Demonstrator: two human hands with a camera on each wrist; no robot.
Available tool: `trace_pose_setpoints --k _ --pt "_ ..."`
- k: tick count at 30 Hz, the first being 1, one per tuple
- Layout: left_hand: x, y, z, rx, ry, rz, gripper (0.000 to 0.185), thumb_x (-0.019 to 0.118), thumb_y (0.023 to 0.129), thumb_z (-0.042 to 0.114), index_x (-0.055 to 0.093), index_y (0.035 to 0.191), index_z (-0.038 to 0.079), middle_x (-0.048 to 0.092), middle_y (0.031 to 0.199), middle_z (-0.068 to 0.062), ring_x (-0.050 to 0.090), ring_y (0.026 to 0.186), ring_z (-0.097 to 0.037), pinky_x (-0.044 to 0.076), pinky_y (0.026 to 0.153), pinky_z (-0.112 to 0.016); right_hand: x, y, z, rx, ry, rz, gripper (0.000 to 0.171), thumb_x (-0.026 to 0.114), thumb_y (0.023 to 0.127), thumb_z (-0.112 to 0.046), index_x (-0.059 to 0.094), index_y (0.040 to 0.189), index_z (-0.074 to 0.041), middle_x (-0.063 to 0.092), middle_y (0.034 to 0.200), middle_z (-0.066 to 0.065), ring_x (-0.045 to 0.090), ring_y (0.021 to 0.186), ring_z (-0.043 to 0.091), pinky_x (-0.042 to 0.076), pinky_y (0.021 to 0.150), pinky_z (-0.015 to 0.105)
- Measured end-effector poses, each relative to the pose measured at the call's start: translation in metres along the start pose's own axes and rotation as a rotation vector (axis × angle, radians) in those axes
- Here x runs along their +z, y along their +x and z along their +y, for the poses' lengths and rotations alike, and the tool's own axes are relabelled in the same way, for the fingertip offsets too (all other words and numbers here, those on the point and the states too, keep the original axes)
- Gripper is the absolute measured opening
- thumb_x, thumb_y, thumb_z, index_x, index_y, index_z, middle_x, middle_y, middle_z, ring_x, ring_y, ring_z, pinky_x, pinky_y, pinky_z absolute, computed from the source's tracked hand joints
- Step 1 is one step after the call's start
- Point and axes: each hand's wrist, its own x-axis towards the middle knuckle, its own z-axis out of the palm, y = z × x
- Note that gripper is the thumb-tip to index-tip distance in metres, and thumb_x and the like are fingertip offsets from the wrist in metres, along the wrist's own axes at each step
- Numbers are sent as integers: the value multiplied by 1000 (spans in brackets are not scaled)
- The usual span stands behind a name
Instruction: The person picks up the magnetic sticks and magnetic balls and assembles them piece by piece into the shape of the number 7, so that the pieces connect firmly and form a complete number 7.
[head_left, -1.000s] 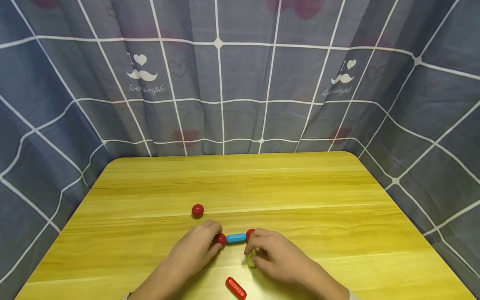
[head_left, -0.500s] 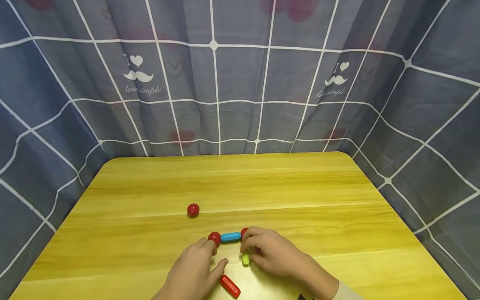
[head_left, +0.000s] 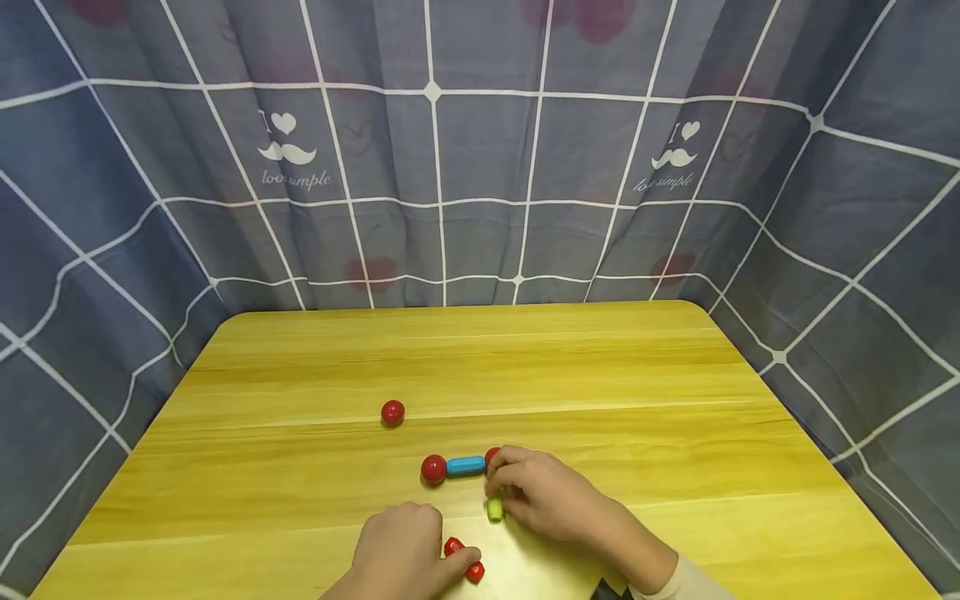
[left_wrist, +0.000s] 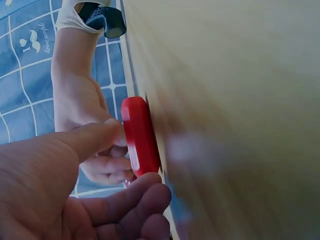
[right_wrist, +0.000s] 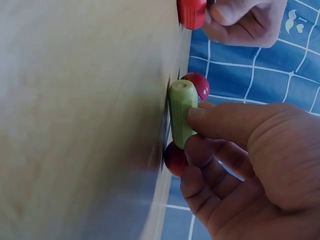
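Observation:
My left hand (head_left: 405, 550) has its thumb across a ridged red toy rod (left_wrist: 140, 135) lying on the table, its curled fingers beside one end. With thumb and fingers, my right hand (head_left: 551, 496) pinches a green toy rod (right_wrist: 183, 112). The green rod's far end meets a red ball (right_wrist: 176, 159), which my right fingers partly cover in the head view. From that ball a blue rod (head_left: 466, 466) runs left to another red ball (head_left: 433, 469), forming a row.
A single red ball (head_left: 392, 412) lies farther back on the wooden table (head_left: 600, 367), apart from the row. A grey-blue checked curtain (head_left: 480, 167) hangs behind the table and along both sides.
My left hand has let go of the left red ball and come back toward me to the red rod. The right hand stays at the green rod.

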Motion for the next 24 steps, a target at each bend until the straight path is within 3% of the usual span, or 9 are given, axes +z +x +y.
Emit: trace_pose_setpoints --k 10,18,24 --pt "2 7 4 52 -75 -78 50 65 71 54 39 45 20 24 41 12 29 39 -7 23 36 -26 2 0 1 11 -14 -11 16 68 79 -9 66 89 -21 52 101 -14 50 88 -1 42 75 12" --pt "4 12 6 113 -106 -51 48 68 72 42 33 46 21 17 42 14 22 41 -5 18 36 -24 3 3 4 17 4 -9 16 68 79 -10 66 90 -21 52 102 -13 51 85 0 41 72 11" --pt "2 19 7 147 -74 -44 41 67 71 31 37 46 21 23 43 13 25 41 -4 21 35 -24 3 7 8 38 4 -8 15 68 79 -12 65 90 -23 51 103 -13 51 82 1 41 70 11"
